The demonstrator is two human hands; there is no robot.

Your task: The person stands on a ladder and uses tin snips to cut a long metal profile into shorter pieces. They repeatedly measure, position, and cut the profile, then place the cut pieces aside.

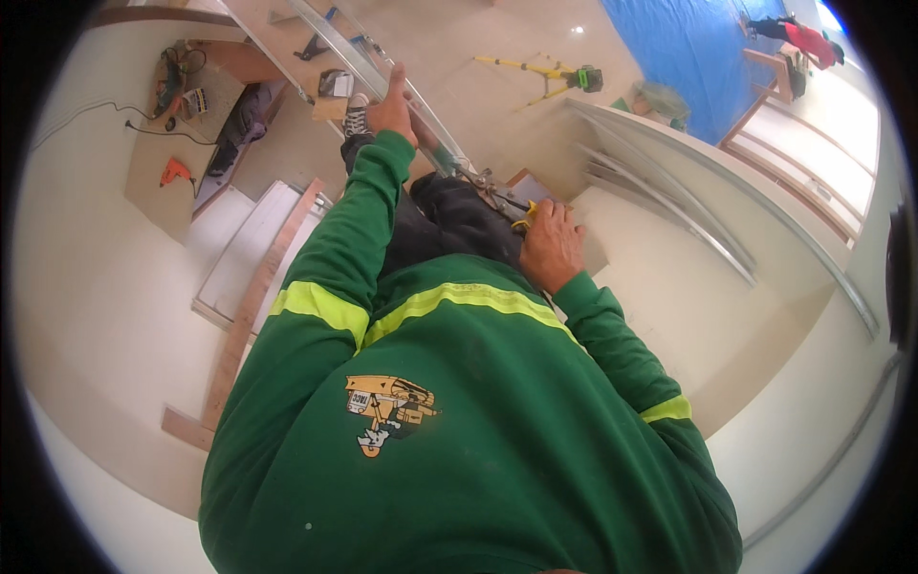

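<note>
- Left hand [390, 107]: arm stretched forward in a green sleeve, grip clenched round a long metal channel [382, 72], thumb pointing up along it.
- The metal channel runs on a diagonal from the top of the view down toward the person's lap, passing over the dark trousers [449, 225].
- Right hand [550, 244]: grip closed on yellow-handled tin snips [505, 203], knuckles up. Only a sliver of yellow handle shows by the fingers.
- The snips' metal blades sit at the lower end of the channel, touching it. Cannot tell how far the blades are apart.
- One shoe [356, 115] shows just beside the left hand, under the channel.
- Person wears a green work top with yellow-green reflective bands [449, 298] and a printed yellow badge on the chest.
- Left of the person: a stack of pale boards [251, 251] with a wooden strip [256, 301] lying across the floor beside it.
- Far left: a low wooden board [158, 187] carrying an orange power drill [173, 171], black cables and another tool.
- Right: curved pale panel edges with more metal channels [669, 206] lying along them.
- Top centre: a yellow tripod with a green instrument [581, 77] lying on the floor.
- Top right: a blue tarp [698, 48], and another person in red [808, 40] well apart.
</note>
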